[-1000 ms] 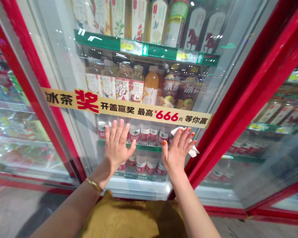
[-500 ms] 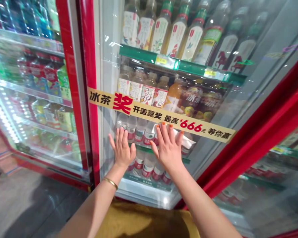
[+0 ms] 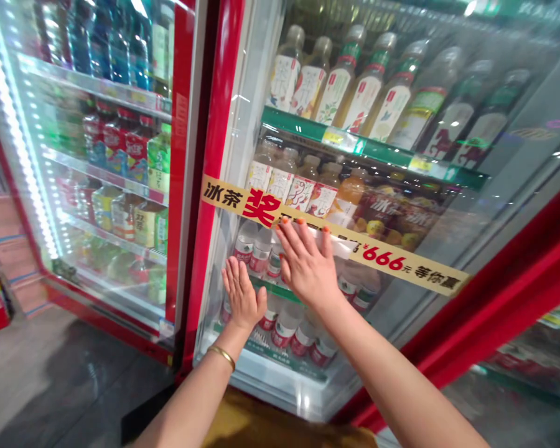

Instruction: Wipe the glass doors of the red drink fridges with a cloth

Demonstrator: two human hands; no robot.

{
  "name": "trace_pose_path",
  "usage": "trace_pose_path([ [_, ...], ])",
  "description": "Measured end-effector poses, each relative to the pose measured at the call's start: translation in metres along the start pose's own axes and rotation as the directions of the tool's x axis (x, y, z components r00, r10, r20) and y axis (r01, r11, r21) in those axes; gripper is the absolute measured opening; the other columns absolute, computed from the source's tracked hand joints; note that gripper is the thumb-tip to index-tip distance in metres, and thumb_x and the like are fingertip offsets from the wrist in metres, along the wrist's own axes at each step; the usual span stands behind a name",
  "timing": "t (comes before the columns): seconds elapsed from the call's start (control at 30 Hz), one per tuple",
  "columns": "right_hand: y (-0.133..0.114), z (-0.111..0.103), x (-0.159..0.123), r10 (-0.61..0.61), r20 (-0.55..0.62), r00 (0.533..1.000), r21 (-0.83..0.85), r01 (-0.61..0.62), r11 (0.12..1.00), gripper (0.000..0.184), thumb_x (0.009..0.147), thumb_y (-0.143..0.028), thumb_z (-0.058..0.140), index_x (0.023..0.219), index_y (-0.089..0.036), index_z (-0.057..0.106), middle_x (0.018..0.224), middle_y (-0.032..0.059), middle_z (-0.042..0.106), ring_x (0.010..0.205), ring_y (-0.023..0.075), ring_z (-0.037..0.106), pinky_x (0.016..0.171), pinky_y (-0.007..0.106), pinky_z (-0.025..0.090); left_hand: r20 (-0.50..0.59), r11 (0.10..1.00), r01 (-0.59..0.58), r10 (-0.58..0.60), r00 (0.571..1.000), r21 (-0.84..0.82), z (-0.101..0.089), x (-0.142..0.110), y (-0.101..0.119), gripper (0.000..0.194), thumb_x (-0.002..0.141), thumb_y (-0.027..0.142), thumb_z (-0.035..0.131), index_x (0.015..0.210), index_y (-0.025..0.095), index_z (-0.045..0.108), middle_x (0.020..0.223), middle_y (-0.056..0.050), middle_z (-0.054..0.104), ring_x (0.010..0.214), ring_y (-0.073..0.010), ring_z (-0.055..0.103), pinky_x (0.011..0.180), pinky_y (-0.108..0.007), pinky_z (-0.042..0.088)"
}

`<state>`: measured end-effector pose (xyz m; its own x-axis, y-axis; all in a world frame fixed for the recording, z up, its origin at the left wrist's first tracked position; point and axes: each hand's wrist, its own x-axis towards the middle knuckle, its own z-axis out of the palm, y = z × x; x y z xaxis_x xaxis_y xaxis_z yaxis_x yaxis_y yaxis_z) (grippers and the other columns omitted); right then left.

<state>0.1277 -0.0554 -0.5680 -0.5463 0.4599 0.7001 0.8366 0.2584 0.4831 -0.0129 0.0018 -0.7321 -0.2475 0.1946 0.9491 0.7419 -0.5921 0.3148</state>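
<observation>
My left hand (image 3: 242,297) lies flat with its fingers spread on the glass door (image 3: 242,162) of a red-framed drinks fridge, low down in front of small water bottles (image 3: 254,247). My right hand (image 3: 307,261) presses a white cloth (image 3: 343,247) flat against the glass, over the yellow banner sticker (image 3: 401,264) with red and black characters. Only an edge of the cloth shows past my fingers. A gold bangle (image 3: 221,354) sits on my left wrist.
Behind the glass are green-edged shelves (image 3: 378,152) of tea and juice bottles. A second fridge (image 3: 107,155) with lit shelves stands to the left. The red door frame (image 3: 504,298) runs diagonally at right. Grey floor (image 3: 42,386) lies at lower left.
My right hand with the cloth has slid up and left across the glass, from under the banner onto it. My left hand has stayed flat on the glass. My view has turned left.
</observation>
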Motion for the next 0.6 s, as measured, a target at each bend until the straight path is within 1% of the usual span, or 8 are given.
trace_pose_path([
  [0.1, -0.018, 0.015, 0.014, -0.309, 0.011, 0.951, 0.020, 0.309, 0.951, 0.065, 0.108, -0.031, 0.050, 0.172, -0.021, 0.041, 0.182, -0.0016, 0.031, 0.175, 0.0223, 0.009, 0.144, 0.052, -0.008, -0.049, 1.000, -0.006, 0.007, 0.999, 0.022, 0.001, -0.002, -0.002, 0.083, 0.113, 0.054, 0.030, 0.178, 0.010, 0.004, 0.184, -0.027, 0.006, 0.175, -0.0348, 0.005, 0.140, -0.065, 0.012],
  [0.2, -0.006, 0.013, -0.014, -0.464, 0.034, 0.885, -0.003, 0.465, 0.885, 0.056, 0.109, -0.032, 0.051, 0.164, -0.024, 0.055, 0.179, -0.0073, 0.038, 0.175, 0.0168, -0.001, 0.145, 0.045, -0.007, -0.046, 1.000, -0.024, 0.025, 0.999, 0.017, 0.002, -0.004, -0.004, 0.084, 0.113, 0.056, 0.029, 0.178, 0.010, 0.004, 0.184, -0.027, 0.007, 0.175, -0.0347, 0.006, 0.140, -0.064, 0.012],
  [0.27, 0.017, -0.002, -0.029, -0.362, 0.016, 0.932, -0.054, 0.363, 0.930, 0.056, 0.110, -0.034, 0.050, 0.166, -0.027, 0.052, 0.178, -0.0076, 0.041, 0.174, 0.0155, -0.007, 0.143, 0.048, -0.013, -0.022, 1.000, -0.025, 0.026, 0.999, 0.009, 0.001, -0.005, -0.006, 0.084, 0.113, 0.057, 0.030, 0.178, 0.010, 0.006, 0.183, -0.028, 0.009, 0.175, -0.0359, 0.008, 0.140, -0.065, 0.013],
  [0.33, 0.038, -0.020, -0.029, -0.139, -0.041, 0.989, -0.113, 0.133, 0.985, 0.062, 0.111, -0.038, 0.051, 0.172, -0.026, 0.041, 0.179, -0.0035, 0.039, 0.175, 0.0191, -0.007, 0.140, 0.055, -0.018, -0.008, 0.999, -0.039, 0.039, 0.999, -0.003, 0.000, -0.004, -0.006, 0.083, 0.112, 0.056, 0.030, 0.178, 0.010, 0.008, 0.183, -0.027, 0.012, 0.174, -0.0366, 0.010, 0.139, -0.066, 0.013],
  [0.4, 0.043, -0.031, -0.019, 0.055, -0.112, 0.992, -0.154, -0.072, 0.985, 0.068, 0.112, -0.041, 0.052, 0.175, -0.025, 0.032, 0.181, 0.0001, 0.036, 0.175, 0.0236, -0.008, 0.138, 0.060, -0.021, -0.013, 0.997, -0.075, 0.075, 0.997, -0.019, -0.002, -0.001, -0.007, 0.080, 0.113, 0.053, 0.032, 0.178, 0.012, 0.011, 0.183, -0.026, 0.015, 0.174, -0.0355, 0.012, 0.139, -0.066, 0.013],
  [0.43, 0.039, -0.032, -0.015, 0.092, -0.130, 0.987, -0.165, -0.113, 0.980, 0.069, 0.112, -0.042, 0.052, 0.176, -0.026, 0.031, 0.182, 0.0000, 0.034, 0.175, 0.0245, -0.010, 0.137, 0.061, -0.022, -0.017, 0.995, -0.097, 0.096, 0.995, -0.027, -0.004, 0.000, -0.007, 0.077, 0.113, 0.049, 0.034, 0.178, 0.014, 0.013, 0.183, -0.024, 0.017, 0.174, -0.0345, 0.012, 0.140, -0.065, 0.013],
  [0.5, 0.024, -0.023, -0.020, 0.029, -0.106, 0.994, -0.166, -0.046, 0.985, 0.067, 0.112, -0.047, 0.052, 0.174, -0.028, 0.036, 0.182, -0.0043, 0.032, 0.174, 0.0234, -0.015, 0.138, 0.061, -0.023, -0.011, 0.989, -0.147, 0.147, 0.989, -0.029, -0.006, 0.004, -0.009, 0.073, 0.112, 0.042, 0.040, 0.178, 0.019, 0.018, 0.184, -0.020, 0.020, 0.174, -0.0321, 0.013, 0.140, -0.063, 0.011],
  [0.6, 0.008, -0.004, -0.069, -0.158, -0.003, 0.987, -0.131, 0.156, 0.979, 0.060, 0.111, -0.054, 0.053, 0.168, -0.035, 0.047, 0.180, -0.0124, 0.033, 0.174, 0.0197, -0.015, 0.141, 0.057, -0.018, 0.034, 0.975, -0.223, 0.223, 0.974, -0.007, -0.011, 0.009, -0.012, 0.071, 0.109, 0.031, 0.048, 0.177, 0.028, 0.026, 0.184, -0.013, 0.025, 0.175, -0.0288, 0.014, 0.141, -0.060, 0.009],
])
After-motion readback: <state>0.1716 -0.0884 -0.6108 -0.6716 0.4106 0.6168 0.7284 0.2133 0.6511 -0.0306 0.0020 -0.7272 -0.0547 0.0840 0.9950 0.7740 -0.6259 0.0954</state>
